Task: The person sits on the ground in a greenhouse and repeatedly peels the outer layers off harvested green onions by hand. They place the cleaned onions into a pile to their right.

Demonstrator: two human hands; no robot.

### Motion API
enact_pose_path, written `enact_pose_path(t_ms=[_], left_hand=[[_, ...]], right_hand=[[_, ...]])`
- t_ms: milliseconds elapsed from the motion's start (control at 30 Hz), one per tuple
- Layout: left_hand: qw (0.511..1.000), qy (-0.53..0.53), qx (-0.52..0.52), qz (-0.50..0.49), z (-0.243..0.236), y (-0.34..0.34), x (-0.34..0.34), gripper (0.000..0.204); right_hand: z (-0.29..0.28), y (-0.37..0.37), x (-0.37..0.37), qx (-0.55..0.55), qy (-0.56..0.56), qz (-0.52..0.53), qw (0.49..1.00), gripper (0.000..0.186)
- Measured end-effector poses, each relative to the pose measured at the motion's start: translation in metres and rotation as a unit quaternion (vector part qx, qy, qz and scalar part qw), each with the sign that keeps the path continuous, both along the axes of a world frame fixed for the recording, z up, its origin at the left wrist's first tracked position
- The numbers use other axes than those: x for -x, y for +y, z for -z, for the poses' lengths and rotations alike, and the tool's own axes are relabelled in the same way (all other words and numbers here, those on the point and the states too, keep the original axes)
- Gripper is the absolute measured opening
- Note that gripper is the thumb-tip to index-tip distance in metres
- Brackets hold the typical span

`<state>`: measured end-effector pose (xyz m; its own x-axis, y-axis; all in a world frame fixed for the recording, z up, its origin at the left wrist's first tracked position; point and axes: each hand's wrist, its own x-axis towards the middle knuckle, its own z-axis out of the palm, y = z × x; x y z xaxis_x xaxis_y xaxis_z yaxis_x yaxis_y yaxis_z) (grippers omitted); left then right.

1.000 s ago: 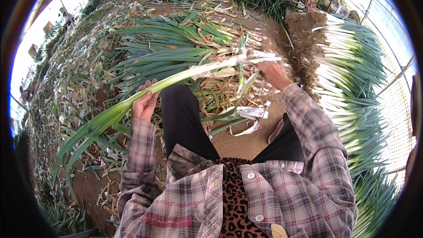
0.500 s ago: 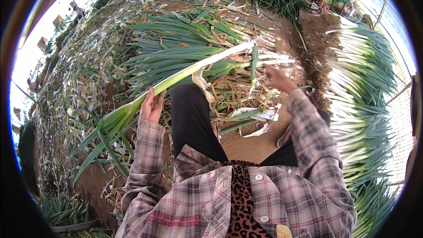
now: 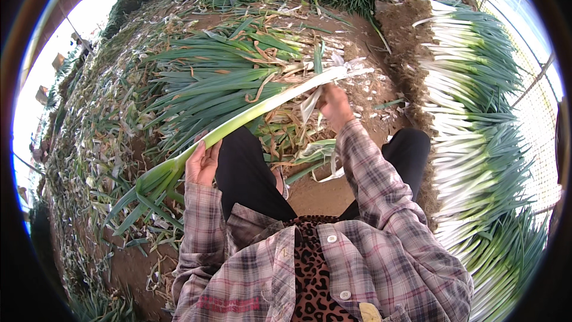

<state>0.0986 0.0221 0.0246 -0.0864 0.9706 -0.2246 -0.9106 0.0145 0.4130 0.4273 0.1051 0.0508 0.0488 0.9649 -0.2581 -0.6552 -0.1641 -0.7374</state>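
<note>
Pale leek in left grip

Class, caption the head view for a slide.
Green onion held slantwise in the left hand, right hand near its white end.

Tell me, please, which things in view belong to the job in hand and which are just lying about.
Likely in the job:
- leek in the left hand, white end near the blurred right hand
- leek pile ahead
- leek row at right

Apparently lying about:
- leaf scraps at left
</note>
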Motion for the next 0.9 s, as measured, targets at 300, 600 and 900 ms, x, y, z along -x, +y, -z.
enact_pose_path(t_ms=[300, 600, 900], left_hand=[[0.995, 0.073, -0.068, 0.001, 0.023, -0.029, 0.069, 0.025], [0.986, 0.088, -0.139, -0.015, 0.038, -0.025, 0.093, 0.029], [0.980, -0.060, -0.168, 0.090, 0.017, 0.017, -0.002, 0.034]], right_hand=[[-0.025, -0.007, -0.121, 0.074, -0.557, 0.122, 0.818, 0.014], [-0.054, -0.013, -0.108, 0.022, -0.678, -0.204, 0.706, 0.027], [-0.046, -0.047, 0.057, -0.487, -0.734, -0.150, 0.449, 0.060]])
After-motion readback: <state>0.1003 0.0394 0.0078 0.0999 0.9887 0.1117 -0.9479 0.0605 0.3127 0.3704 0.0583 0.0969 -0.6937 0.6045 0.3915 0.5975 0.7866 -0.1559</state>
